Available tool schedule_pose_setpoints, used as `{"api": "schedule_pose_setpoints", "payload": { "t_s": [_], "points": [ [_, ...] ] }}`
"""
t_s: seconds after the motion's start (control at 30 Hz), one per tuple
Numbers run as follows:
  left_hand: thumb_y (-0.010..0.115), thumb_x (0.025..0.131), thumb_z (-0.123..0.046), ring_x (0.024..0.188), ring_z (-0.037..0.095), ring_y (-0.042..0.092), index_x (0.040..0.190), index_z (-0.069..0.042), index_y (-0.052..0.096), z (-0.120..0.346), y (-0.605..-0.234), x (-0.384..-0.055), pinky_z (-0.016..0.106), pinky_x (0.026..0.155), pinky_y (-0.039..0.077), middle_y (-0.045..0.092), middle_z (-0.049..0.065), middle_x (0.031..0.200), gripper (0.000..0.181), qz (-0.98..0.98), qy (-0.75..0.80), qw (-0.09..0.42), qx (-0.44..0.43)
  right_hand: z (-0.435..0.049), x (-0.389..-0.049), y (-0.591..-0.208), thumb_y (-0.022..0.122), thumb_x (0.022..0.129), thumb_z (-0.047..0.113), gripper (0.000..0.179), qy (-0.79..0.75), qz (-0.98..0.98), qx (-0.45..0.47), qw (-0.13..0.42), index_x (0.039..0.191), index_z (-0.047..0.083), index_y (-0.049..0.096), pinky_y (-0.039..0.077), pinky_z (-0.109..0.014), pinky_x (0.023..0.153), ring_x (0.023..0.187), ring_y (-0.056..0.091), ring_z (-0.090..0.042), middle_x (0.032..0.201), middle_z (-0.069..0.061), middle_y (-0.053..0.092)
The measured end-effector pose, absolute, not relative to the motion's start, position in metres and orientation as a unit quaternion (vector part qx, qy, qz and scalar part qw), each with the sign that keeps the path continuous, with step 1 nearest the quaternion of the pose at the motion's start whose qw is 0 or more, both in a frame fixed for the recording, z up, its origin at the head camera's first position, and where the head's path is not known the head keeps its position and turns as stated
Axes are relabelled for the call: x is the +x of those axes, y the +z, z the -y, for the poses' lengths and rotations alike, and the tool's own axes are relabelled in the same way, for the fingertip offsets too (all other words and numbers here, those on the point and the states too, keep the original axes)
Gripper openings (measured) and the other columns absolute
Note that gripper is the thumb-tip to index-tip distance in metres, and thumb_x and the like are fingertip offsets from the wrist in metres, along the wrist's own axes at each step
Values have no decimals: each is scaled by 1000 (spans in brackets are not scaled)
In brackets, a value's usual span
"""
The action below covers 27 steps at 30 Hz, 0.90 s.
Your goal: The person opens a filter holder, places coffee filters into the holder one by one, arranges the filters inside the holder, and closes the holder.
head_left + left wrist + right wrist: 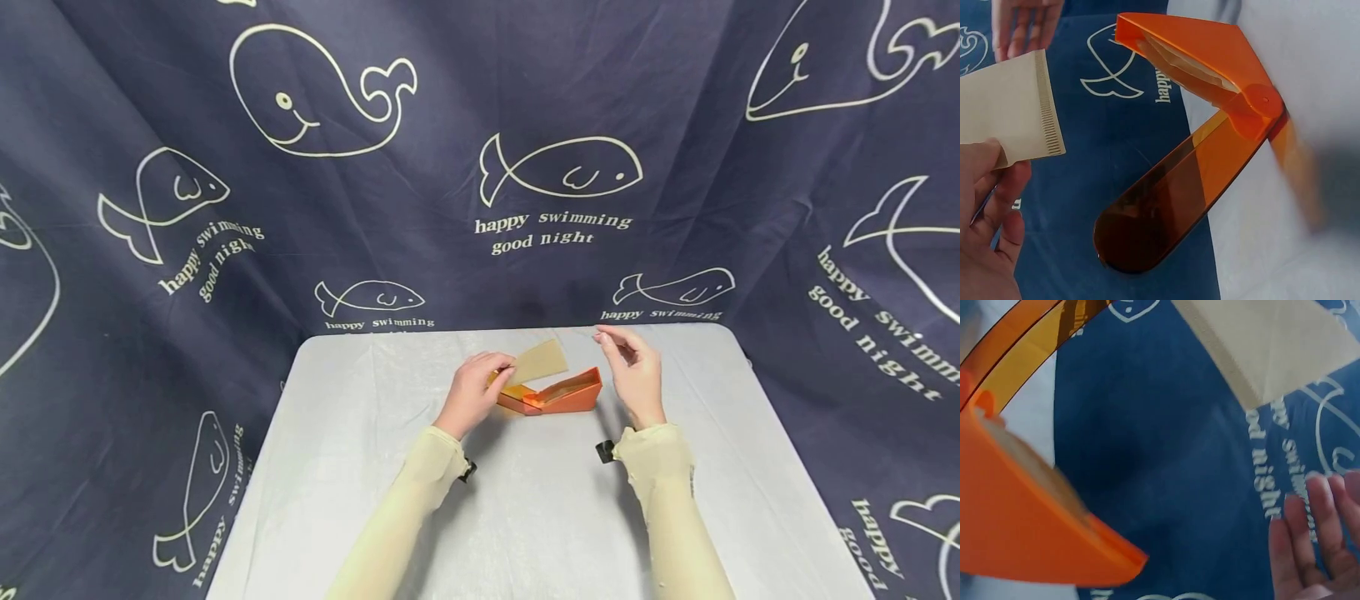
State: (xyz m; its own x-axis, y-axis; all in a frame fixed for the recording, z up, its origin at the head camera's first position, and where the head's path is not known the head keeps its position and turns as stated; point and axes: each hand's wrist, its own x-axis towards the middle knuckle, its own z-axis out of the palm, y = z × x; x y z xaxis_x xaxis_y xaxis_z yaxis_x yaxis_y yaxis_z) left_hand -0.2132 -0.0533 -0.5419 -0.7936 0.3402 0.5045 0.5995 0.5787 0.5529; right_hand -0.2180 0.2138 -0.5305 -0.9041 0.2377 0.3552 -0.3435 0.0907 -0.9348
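My left hand (474, 388) pinches a tan paper coffee filter (542, 362) by its edge, thumb on top. A ridged, crimped seam runs down one side of the filter in the left wrist view. Below it on the table stands an orange coffee filter holder (573, 402), its amber see-through lid (1147, 219) swung open to the left. More tan filters (1194, 65) show inside the holder. To the right of the holder my right hand (636, 375) is raised, holding nothing. Its fingers look mostly straight and apart from the filter in the right wrist view.
A pale grey table (360, 483) with rounded corners lies under both arms. Dark blue curtains (450, 100) printed with whales, fish and words hang close behind it and on both sides. Each cream sleeve (663, 475) has a small black device (604, 452) at the wrist.
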Motion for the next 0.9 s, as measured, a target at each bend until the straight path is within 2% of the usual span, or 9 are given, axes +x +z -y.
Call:
{"api": "schedule_pose_setpoints", "payload": {
  "t_s": [0.07, 0.13, 0.2, 0.33, 0.43, 0.67, 0.77, 0.9],
  "points": [
    [69, 100, -15, 93, 17, 71, 107, -12, 76, 51, -541, -215, 36, 89, 54, 78, 0, 102, 10, 873, -360, 181, -275, -220, -220, -542, 63, 102, 5, 26, 682, 699, 5, 212, 122, -10, 69, 52, -14, 89, 94, 69, -1, 99, 4, 77],
    [70, 99, -15, 91, 17, 70, 106, -12, 77, 48, -541, -216, 35, 87, 54, 79, 0, 101, 11, 875, -349, 185, -280, -224, -219, -551, 60, 105, 12, 31, 687, 699, -20, 198, 126, -10, 67, 51, -13, 91, 96, 69, -1, 103, 5, 77],
    [70, 99, -15, 89, 17, 69, 107, -12, 77, 45, -542, -217, 35, 84, 53, 79, -1, 101, 11, 877, -337, 187, -285, -226, -219, -560, 57, 107, 16, 34, 687, 703, -35, 181, 129, -8, 66, 51, -14, 93, 99, 69, -1, 111, -1, 77],
    [70, 99, -17, 87, 15, 68, 110, -13, 78, 39, -544, -222, 33, 82, 51, 79, -2, 102, 14, 883, -316, 187, -292, -227, -218, -576, 50, 110, 19, 38, 683, 716, -42, 141, 133, -9, 63, 51, -14, 95, 106, 68, -4, 127, -23, 69],
    [69, 100, -18, 86, 14, 67, 110, -13, 78, 35, -546, -224, 33, 82, 51, 79, -3, 102, 15, 888, -304, 182, -294, -225, -217, -585, 48, 111, 19, 39, 678, 725, -48, 111, 135, -9, 61, 50, -12, 95, 107, 66, -3, 134, -30, 64],
    [68, 101, -19, 84, 14, 67, 110, -16, 78, 25, -552, -225, 32, 80, 50, 79, -4, 99, 14, 901, -281, 167, -286, -223, -213, -601, 48, 111, 22, 40, 646, 759, -63, 52, 138, -3, 62, 48, -13, 95, 111, 63, -4, 137, -25, 64],
    [68, 101, -20, 84, 13, 67, 110, -17, 78, 20, -556, -225, 32, 80, 50, 79, -5, 100, 15, 907, -269, 164, -280, -223, -212, -605, 48, 111, 23, 39, 638, 766, -68, 42, 138, -1, 62, 48, -15, 97, 113, 62, -6, 137, -24, 64],
    [67, 101, -22, 83, 12, 66, 110, -19, 79, 12, -560, -225, 30, 77, 48, 79, -7, 100, 15, 913, -252, 161, -277, -223, -210, -606, 47, 111, 24, 39, 628, 773, -78, 43, 138, 0, 63, 48, -17, 99, 111, 58, 1, 138, -23, 64]
  ]
}}
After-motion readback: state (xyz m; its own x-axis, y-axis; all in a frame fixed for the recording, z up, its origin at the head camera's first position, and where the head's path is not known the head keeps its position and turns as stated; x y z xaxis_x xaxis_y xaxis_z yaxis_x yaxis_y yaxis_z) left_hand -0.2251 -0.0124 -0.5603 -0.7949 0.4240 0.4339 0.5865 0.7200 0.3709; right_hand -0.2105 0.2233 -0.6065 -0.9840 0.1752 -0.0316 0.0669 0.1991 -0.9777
